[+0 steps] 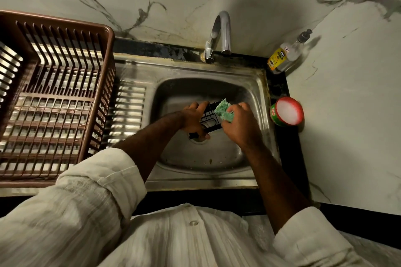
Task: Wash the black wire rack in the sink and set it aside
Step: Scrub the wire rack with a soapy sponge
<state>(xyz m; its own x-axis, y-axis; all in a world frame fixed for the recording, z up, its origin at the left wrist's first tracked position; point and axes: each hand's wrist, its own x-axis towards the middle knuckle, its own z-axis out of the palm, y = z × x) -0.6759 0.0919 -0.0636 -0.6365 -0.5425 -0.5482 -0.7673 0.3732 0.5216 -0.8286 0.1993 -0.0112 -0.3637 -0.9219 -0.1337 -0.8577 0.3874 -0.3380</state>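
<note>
Over the steel sink basin, my left hand grips a small black wire rack by its left side, holding it above the drain. My right hand holds a green scrub sponge and presses it against the rack's right end. Most of the rack is hidden between my two hands. No water runs from the chrome tap.
A brown plastic dish basket stands on the drainboard to the left. A soap dispenser bottle lies at the back right corner. A round tub of dish soap sits right of the sink. Marble wall behind and to the right.
</note>
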